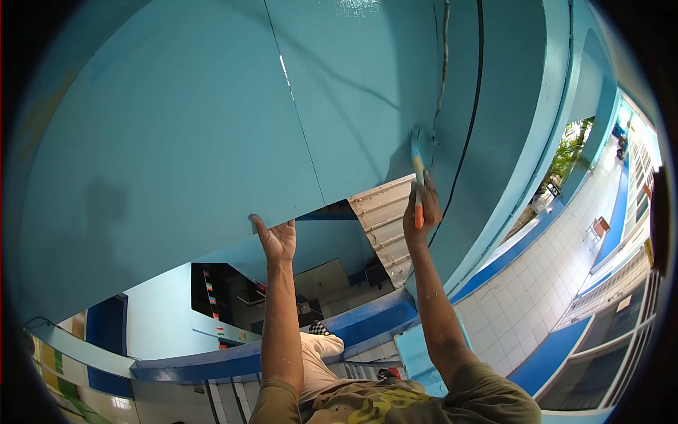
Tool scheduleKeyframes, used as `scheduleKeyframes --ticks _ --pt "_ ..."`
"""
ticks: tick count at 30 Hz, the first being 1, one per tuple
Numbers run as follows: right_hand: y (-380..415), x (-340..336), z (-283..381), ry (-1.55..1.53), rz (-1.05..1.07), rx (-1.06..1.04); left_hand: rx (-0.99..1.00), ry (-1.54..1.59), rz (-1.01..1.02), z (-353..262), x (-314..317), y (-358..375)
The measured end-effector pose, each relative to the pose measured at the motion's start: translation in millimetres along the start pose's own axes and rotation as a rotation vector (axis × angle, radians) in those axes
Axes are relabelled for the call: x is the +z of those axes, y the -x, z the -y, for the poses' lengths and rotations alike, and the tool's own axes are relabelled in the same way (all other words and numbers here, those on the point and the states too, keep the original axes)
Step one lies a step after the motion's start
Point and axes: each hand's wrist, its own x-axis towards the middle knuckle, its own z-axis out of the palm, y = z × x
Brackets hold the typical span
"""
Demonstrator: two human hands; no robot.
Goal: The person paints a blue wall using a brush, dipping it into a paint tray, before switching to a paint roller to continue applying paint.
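My right hand (424, 205) is closed around a paintbrush (419, 173) with an orange handle end. Its bristles point upward against the turquoise painted surface, beside a dark upright gap in the paintwork. My left hand (278, 239) grips the lower edge of a large turquoise panel (176, 155), with the thumb on the near face and the other fingers partly hidden at the edge. A thin seam runs down the panel, a little to the right of that hand. Small pale specks dot both forearms.
A black cable (472, 120) hangs along the wall to the right of the brush. Below are a dark blue ledge (374, 321), a light blue surface (417, 353) and steps or rungs near my legs. A tiled corridor (530, 283) stretches off to the right.
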Motion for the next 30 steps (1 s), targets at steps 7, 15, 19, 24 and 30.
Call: scheduleKeyframes --ticks 7,15,19,24,30 --pt "-2 -36 19 -0.015 0.003 -0.017 -0.01 0.009 0.007 -1 2 2" --pt "29 -12 33 -0.12 0.032 0.201 0.016 -0.004 0.005 0 3 -1" --pt "64 -41 84 -0.292 0.248 0.209 0.001 -0.016 0.005 -1 -3 1" --pt "31 -47 88 -0.301 0.043 0.409 0.002 -0.034 -0.015 -2 3 3" --pt "37 -1 73 -0.103 0.05 0.115 0.01 0.0 -0.009 0 0 2"
